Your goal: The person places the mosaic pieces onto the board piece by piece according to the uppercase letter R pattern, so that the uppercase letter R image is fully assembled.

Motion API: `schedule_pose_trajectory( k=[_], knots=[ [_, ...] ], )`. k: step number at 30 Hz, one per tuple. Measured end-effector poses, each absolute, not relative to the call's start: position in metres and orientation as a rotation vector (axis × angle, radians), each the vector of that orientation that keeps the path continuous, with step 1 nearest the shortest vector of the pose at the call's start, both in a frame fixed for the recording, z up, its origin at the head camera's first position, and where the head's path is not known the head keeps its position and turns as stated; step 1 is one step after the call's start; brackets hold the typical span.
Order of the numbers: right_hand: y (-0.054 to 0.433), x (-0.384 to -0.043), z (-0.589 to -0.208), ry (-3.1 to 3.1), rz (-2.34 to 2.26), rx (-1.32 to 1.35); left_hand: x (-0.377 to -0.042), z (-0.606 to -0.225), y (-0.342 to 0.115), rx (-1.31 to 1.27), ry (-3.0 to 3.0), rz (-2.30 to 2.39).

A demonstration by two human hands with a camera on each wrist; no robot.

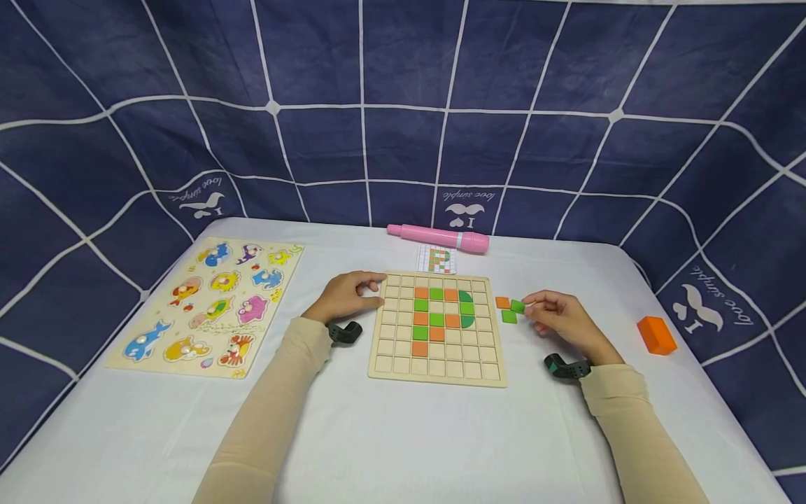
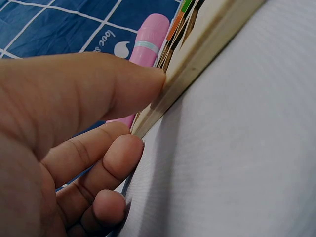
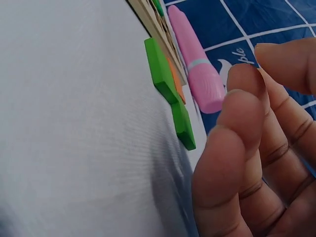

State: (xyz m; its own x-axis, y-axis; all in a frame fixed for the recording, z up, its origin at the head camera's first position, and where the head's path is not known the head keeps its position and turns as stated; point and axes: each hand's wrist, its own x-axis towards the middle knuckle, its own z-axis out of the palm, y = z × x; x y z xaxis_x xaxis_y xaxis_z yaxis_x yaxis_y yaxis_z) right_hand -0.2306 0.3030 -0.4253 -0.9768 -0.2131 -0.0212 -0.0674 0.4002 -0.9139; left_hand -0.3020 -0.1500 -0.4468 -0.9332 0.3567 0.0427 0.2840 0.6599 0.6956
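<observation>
A square wooden grid board lies flat, with several orange and green square tiles and rounded dark green pieces forming a P shape. At its upper left corner, my left hand touches the side edge; its thumb rests against the board in the left wrist view. To the right of the board lie an orange tile and two green tiles. Fingers loosely bent, my right hand hovers beside the farther green tile. Nothing shows between thumb and fingers in the right wrist view.
A small pattern card sits behind the board, with a pink microphone-shaped object beyond it. On the left lies a sea-animal puzzle board. An orange block stands at far right. A dark blue gridded cloth backs the white table.
</observation>
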Motion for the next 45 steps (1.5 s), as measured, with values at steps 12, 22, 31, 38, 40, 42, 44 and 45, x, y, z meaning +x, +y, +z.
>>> schedule_pose_trajectory(
  k=[12,22,31,38,40,42,44,45],
  knots=[
    [0.299,-0.234,-0.436,2.517,-1.573,-0.275,-0.305,-0.447,-0.150,0.560,2.785,1.107],
    [0.294,-0.231,-0.439,2.625,-1.462,-0.227,-0.304,-0.447,-0.150,0.578,2.785,1.107],
    [0.288,-0.232,-0.441,2.692,-1.407,-0.294,-0.305,-0.452,-0.153,0.594,2.790,1.109],
    [0.287,-0.232,-0.444,2.756,-1.332,-0.274,-0.302,-0.450,-0.153,0.582,2.790,1.104],
    [0.288,-0.233,-0.445,2.763,-1.326,-0.260,-0.302,-0.450,-0.153,0.586,2.790,1.103],
    [0.288,-0.233,-0.446,2.774,-1.320,-0.257,-0.302,-0.449,-0.153,0.587,2.790,1.103],
    [0.289,-0.233,-0.446,2.783,-1.318,-0.266,-0.302,-0.449,-0.152,0.590,2.791,1.103],
    [0.289,-0.233,-0.446,2.787,-1.319,-0.269,-0.303,-0.449,-0.152,0.592,2.791,1.103]
  ],
)
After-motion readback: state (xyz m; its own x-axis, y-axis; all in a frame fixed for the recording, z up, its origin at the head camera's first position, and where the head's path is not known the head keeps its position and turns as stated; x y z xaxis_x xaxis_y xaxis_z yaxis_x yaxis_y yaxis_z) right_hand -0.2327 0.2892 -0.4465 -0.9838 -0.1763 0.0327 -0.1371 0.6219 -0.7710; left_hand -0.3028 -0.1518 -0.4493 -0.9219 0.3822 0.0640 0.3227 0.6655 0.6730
